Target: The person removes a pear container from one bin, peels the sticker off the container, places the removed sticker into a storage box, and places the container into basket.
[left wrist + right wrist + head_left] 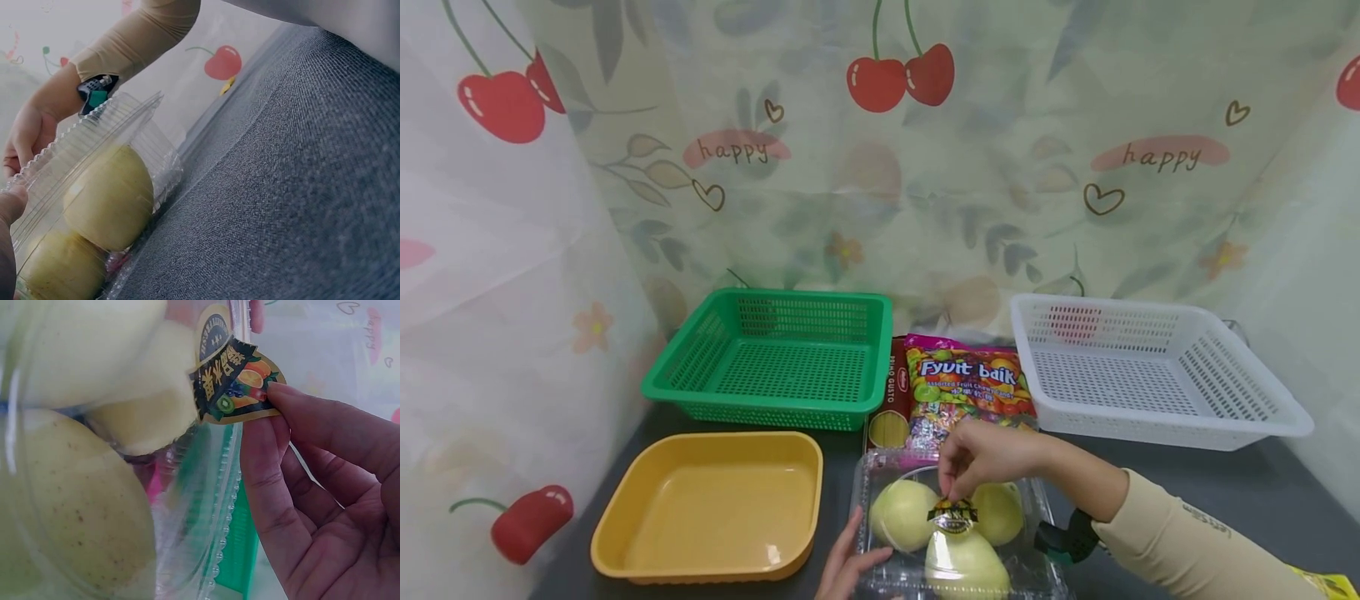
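Note:
A clear plastic box (pixel 891 575) holds three pale yellow-green pears (pixel 902 512) beneath its lid. My right hand (pixel 981 462) reaches over the lid and pinches a fruit-printed sticker (pixel 234 387) between thumb and fingertip. In the right wrist view the sticker's held end stands up from the plastic, while its other end lies against the lid. My left hand (pixel 846 562) rests at the box's left side, its fingers fairly straight and one digit over the lid. From the left wrist view, a fingertip (pixel 15 200) touches the ridged rim; most of that hand is out of frame.
Behind the box lie a candy bag (pixel 970 387) and a dark red pasta pack (pixel 887 425). A green basket (pixel 767 408) stands back left, a white basket (pixel 1150 425) back right, and a yellow basin (pixel 707 517) front left. Patterned curtains surround the dark table.

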A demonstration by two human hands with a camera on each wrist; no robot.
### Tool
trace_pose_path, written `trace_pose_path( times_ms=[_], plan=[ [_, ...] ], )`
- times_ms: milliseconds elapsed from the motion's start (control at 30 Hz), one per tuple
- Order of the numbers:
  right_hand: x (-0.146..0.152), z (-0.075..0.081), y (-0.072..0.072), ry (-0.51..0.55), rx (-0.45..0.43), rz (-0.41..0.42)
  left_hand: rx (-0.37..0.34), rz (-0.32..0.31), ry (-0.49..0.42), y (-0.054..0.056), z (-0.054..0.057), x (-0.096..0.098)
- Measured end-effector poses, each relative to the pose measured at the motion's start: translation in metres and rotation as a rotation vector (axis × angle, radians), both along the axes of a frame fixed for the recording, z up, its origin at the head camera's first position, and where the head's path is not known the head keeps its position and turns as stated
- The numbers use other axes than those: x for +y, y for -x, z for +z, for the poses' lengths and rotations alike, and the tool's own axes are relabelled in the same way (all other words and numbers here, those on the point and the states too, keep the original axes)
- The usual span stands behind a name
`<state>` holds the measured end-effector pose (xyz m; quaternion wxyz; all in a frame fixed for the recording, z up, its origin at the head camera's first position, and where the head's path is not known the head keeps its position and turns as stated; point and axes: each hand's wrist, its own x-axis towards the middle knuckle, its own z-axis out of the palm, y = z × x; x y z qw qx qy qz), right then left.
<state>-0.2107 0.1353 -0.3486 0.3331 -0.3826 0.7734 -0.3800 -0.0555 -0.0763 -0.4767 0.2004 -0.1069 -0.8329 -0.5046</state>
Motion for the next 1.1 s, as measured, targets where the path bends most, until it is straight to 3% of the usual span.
trace_pose_path(
  times_ms=[233, 467, 733, 800, 1000, 1100],
  plan=[
    [0.002, 0.003, 0.000, 0.000, -0.005, 0.013, 0.087, 0.020, 0.005, 0.003, -0.003, 0.002],
    [0.003, 0.007, -0.002, -0.009, -0.002, 0.012, 0.076, 0.061, 0.047, 0.004, 0.000, 0.004],
    [0.003, 0.010, -0.005, -0.018, -0.004, 0.006, -0.163, 0.007, 0.005, 0.000, 0.009, 0.000],
    [0.004, 0.011, -0.006, -0.019, -0.003, 0.002, -0.138, 0.016, 0.014, 0.001, 0.008, 0.001],
    [0.004, 0.014, -0.008, -0.017, 0.005, 0.003, 0.066, 0.052, 0.049, 0.004, -0.001, 0.002],
    [0.004, 0.015, -0.008, -0.015, 0.003, 0.005, -0.038, 0.033, 0.021, 0.003, 0.003, 0.002]
  ],
)
